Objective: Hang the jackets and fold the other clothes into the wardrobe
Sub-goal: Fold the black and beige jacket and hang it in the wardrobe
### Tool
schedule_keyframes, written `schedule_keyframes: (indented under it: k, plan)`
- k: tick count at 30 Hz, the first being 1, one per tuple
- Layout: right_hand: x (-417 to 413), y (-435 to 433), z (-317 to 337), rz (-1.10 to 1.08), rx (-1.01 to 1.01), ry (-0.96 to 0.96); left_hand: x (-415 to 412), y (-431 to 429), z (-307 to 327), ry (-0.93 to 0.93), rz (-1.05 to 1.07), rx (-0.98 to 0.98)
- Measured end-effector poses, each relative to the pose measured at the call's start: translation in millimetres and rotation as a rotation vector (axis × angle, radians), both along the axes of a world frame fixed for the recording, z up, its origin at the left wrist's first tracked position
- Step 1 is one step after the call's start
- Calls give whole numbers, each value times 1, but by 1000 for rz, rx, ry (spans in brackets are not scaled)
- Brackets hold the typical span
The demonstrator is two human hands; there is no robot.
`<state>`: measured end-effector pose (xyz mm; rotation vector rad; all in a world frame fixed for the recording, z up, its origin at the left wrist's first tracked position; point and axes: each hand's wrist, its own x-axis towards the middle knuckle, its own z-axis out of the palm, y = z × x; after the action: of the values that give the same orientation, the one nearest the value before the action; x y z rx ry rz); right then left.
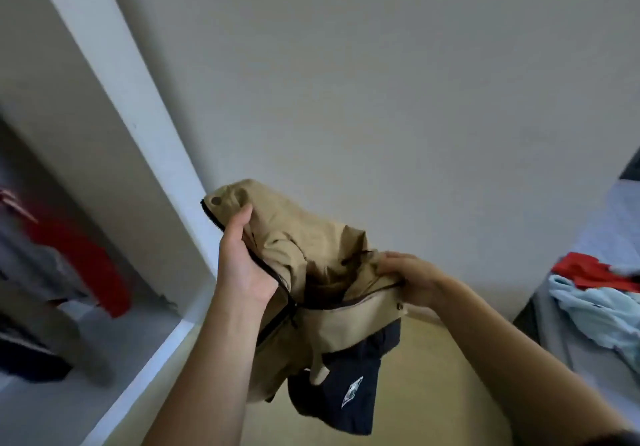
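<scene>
Head view: the tan jacket (311, 248) was held in mid-air, between the wardrobe (138, 116) and the bed (609, 224). The left hand (242, 265) gripped its zip edge, fingers curled round the cloth. The right hand (408, 277) pinched the opposite edge. Recommendation: spread the neck opening wide and level before seating a hanger.

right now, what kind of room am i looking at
Most likely a bedroom: an open wardrobe on the left with a red garment hanging inside, and a bed on the right with loose clothes on its grey sheet. The left hand and right hand hold a tan jacket.
</scene>
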<state>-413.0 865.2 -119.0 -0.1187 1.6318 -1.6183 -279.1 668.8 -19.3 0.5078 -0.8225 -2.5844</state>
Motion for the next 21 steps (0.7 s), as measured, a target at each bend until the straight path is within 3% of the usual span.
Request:
schedule_keyframes:
  k: [5, 9, 21]
  plan:
    - [29, -126, 34, 17, -184, 40, 66, -102, -15, 21, 394, 28]
    - [57, -226, 46, 124, -317, -82, 119, -178, -31, -40, 621, 10]
    - [130, -525, 31, 610, -398, -274, 292, -358, -66, -564, 792, -23]
